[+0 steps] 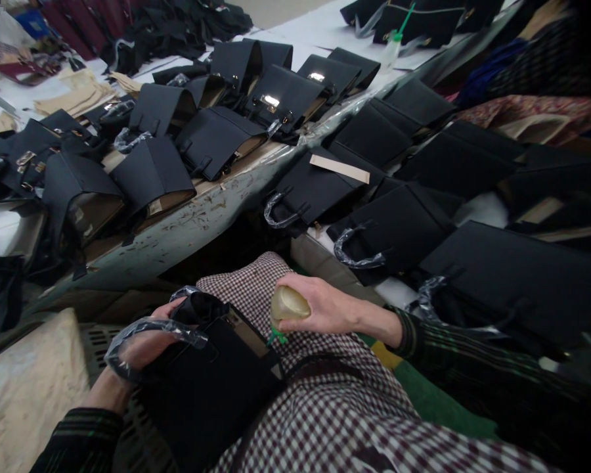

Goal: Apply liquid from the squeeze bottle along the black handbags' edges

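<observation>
On my lap lies a black handbag (pixel 217 387), its handles (pixel 152 325) wrapped in clear plastic film. My left hand (pixel 155 335) reaches through one handle and grips the bag near its top edge; some fingers are hidden behind the handle and the bag. A beige strip (pixel 246 335) shows at the bag's opening. My right hand (pixel 320 305) is wrapped round a squeeze bottle (pixel 289 303) of yellowish contents. The bottle is tipped down, and its green nozzle (pixel 276 336) points at the bag's edge by the beige strip.
Several black handbags (pixel 221 141) crowd the long table (pixel 192 223) ahead, and more handbags (pixel 398 226) are stacked at my right. Another bottle with a green nozzle (pixel 393 46) stands on the far table. A pale board (pixel 34 387) is at left. Another person's sleeve (pixel 526 69) shows upper right.
</observation>
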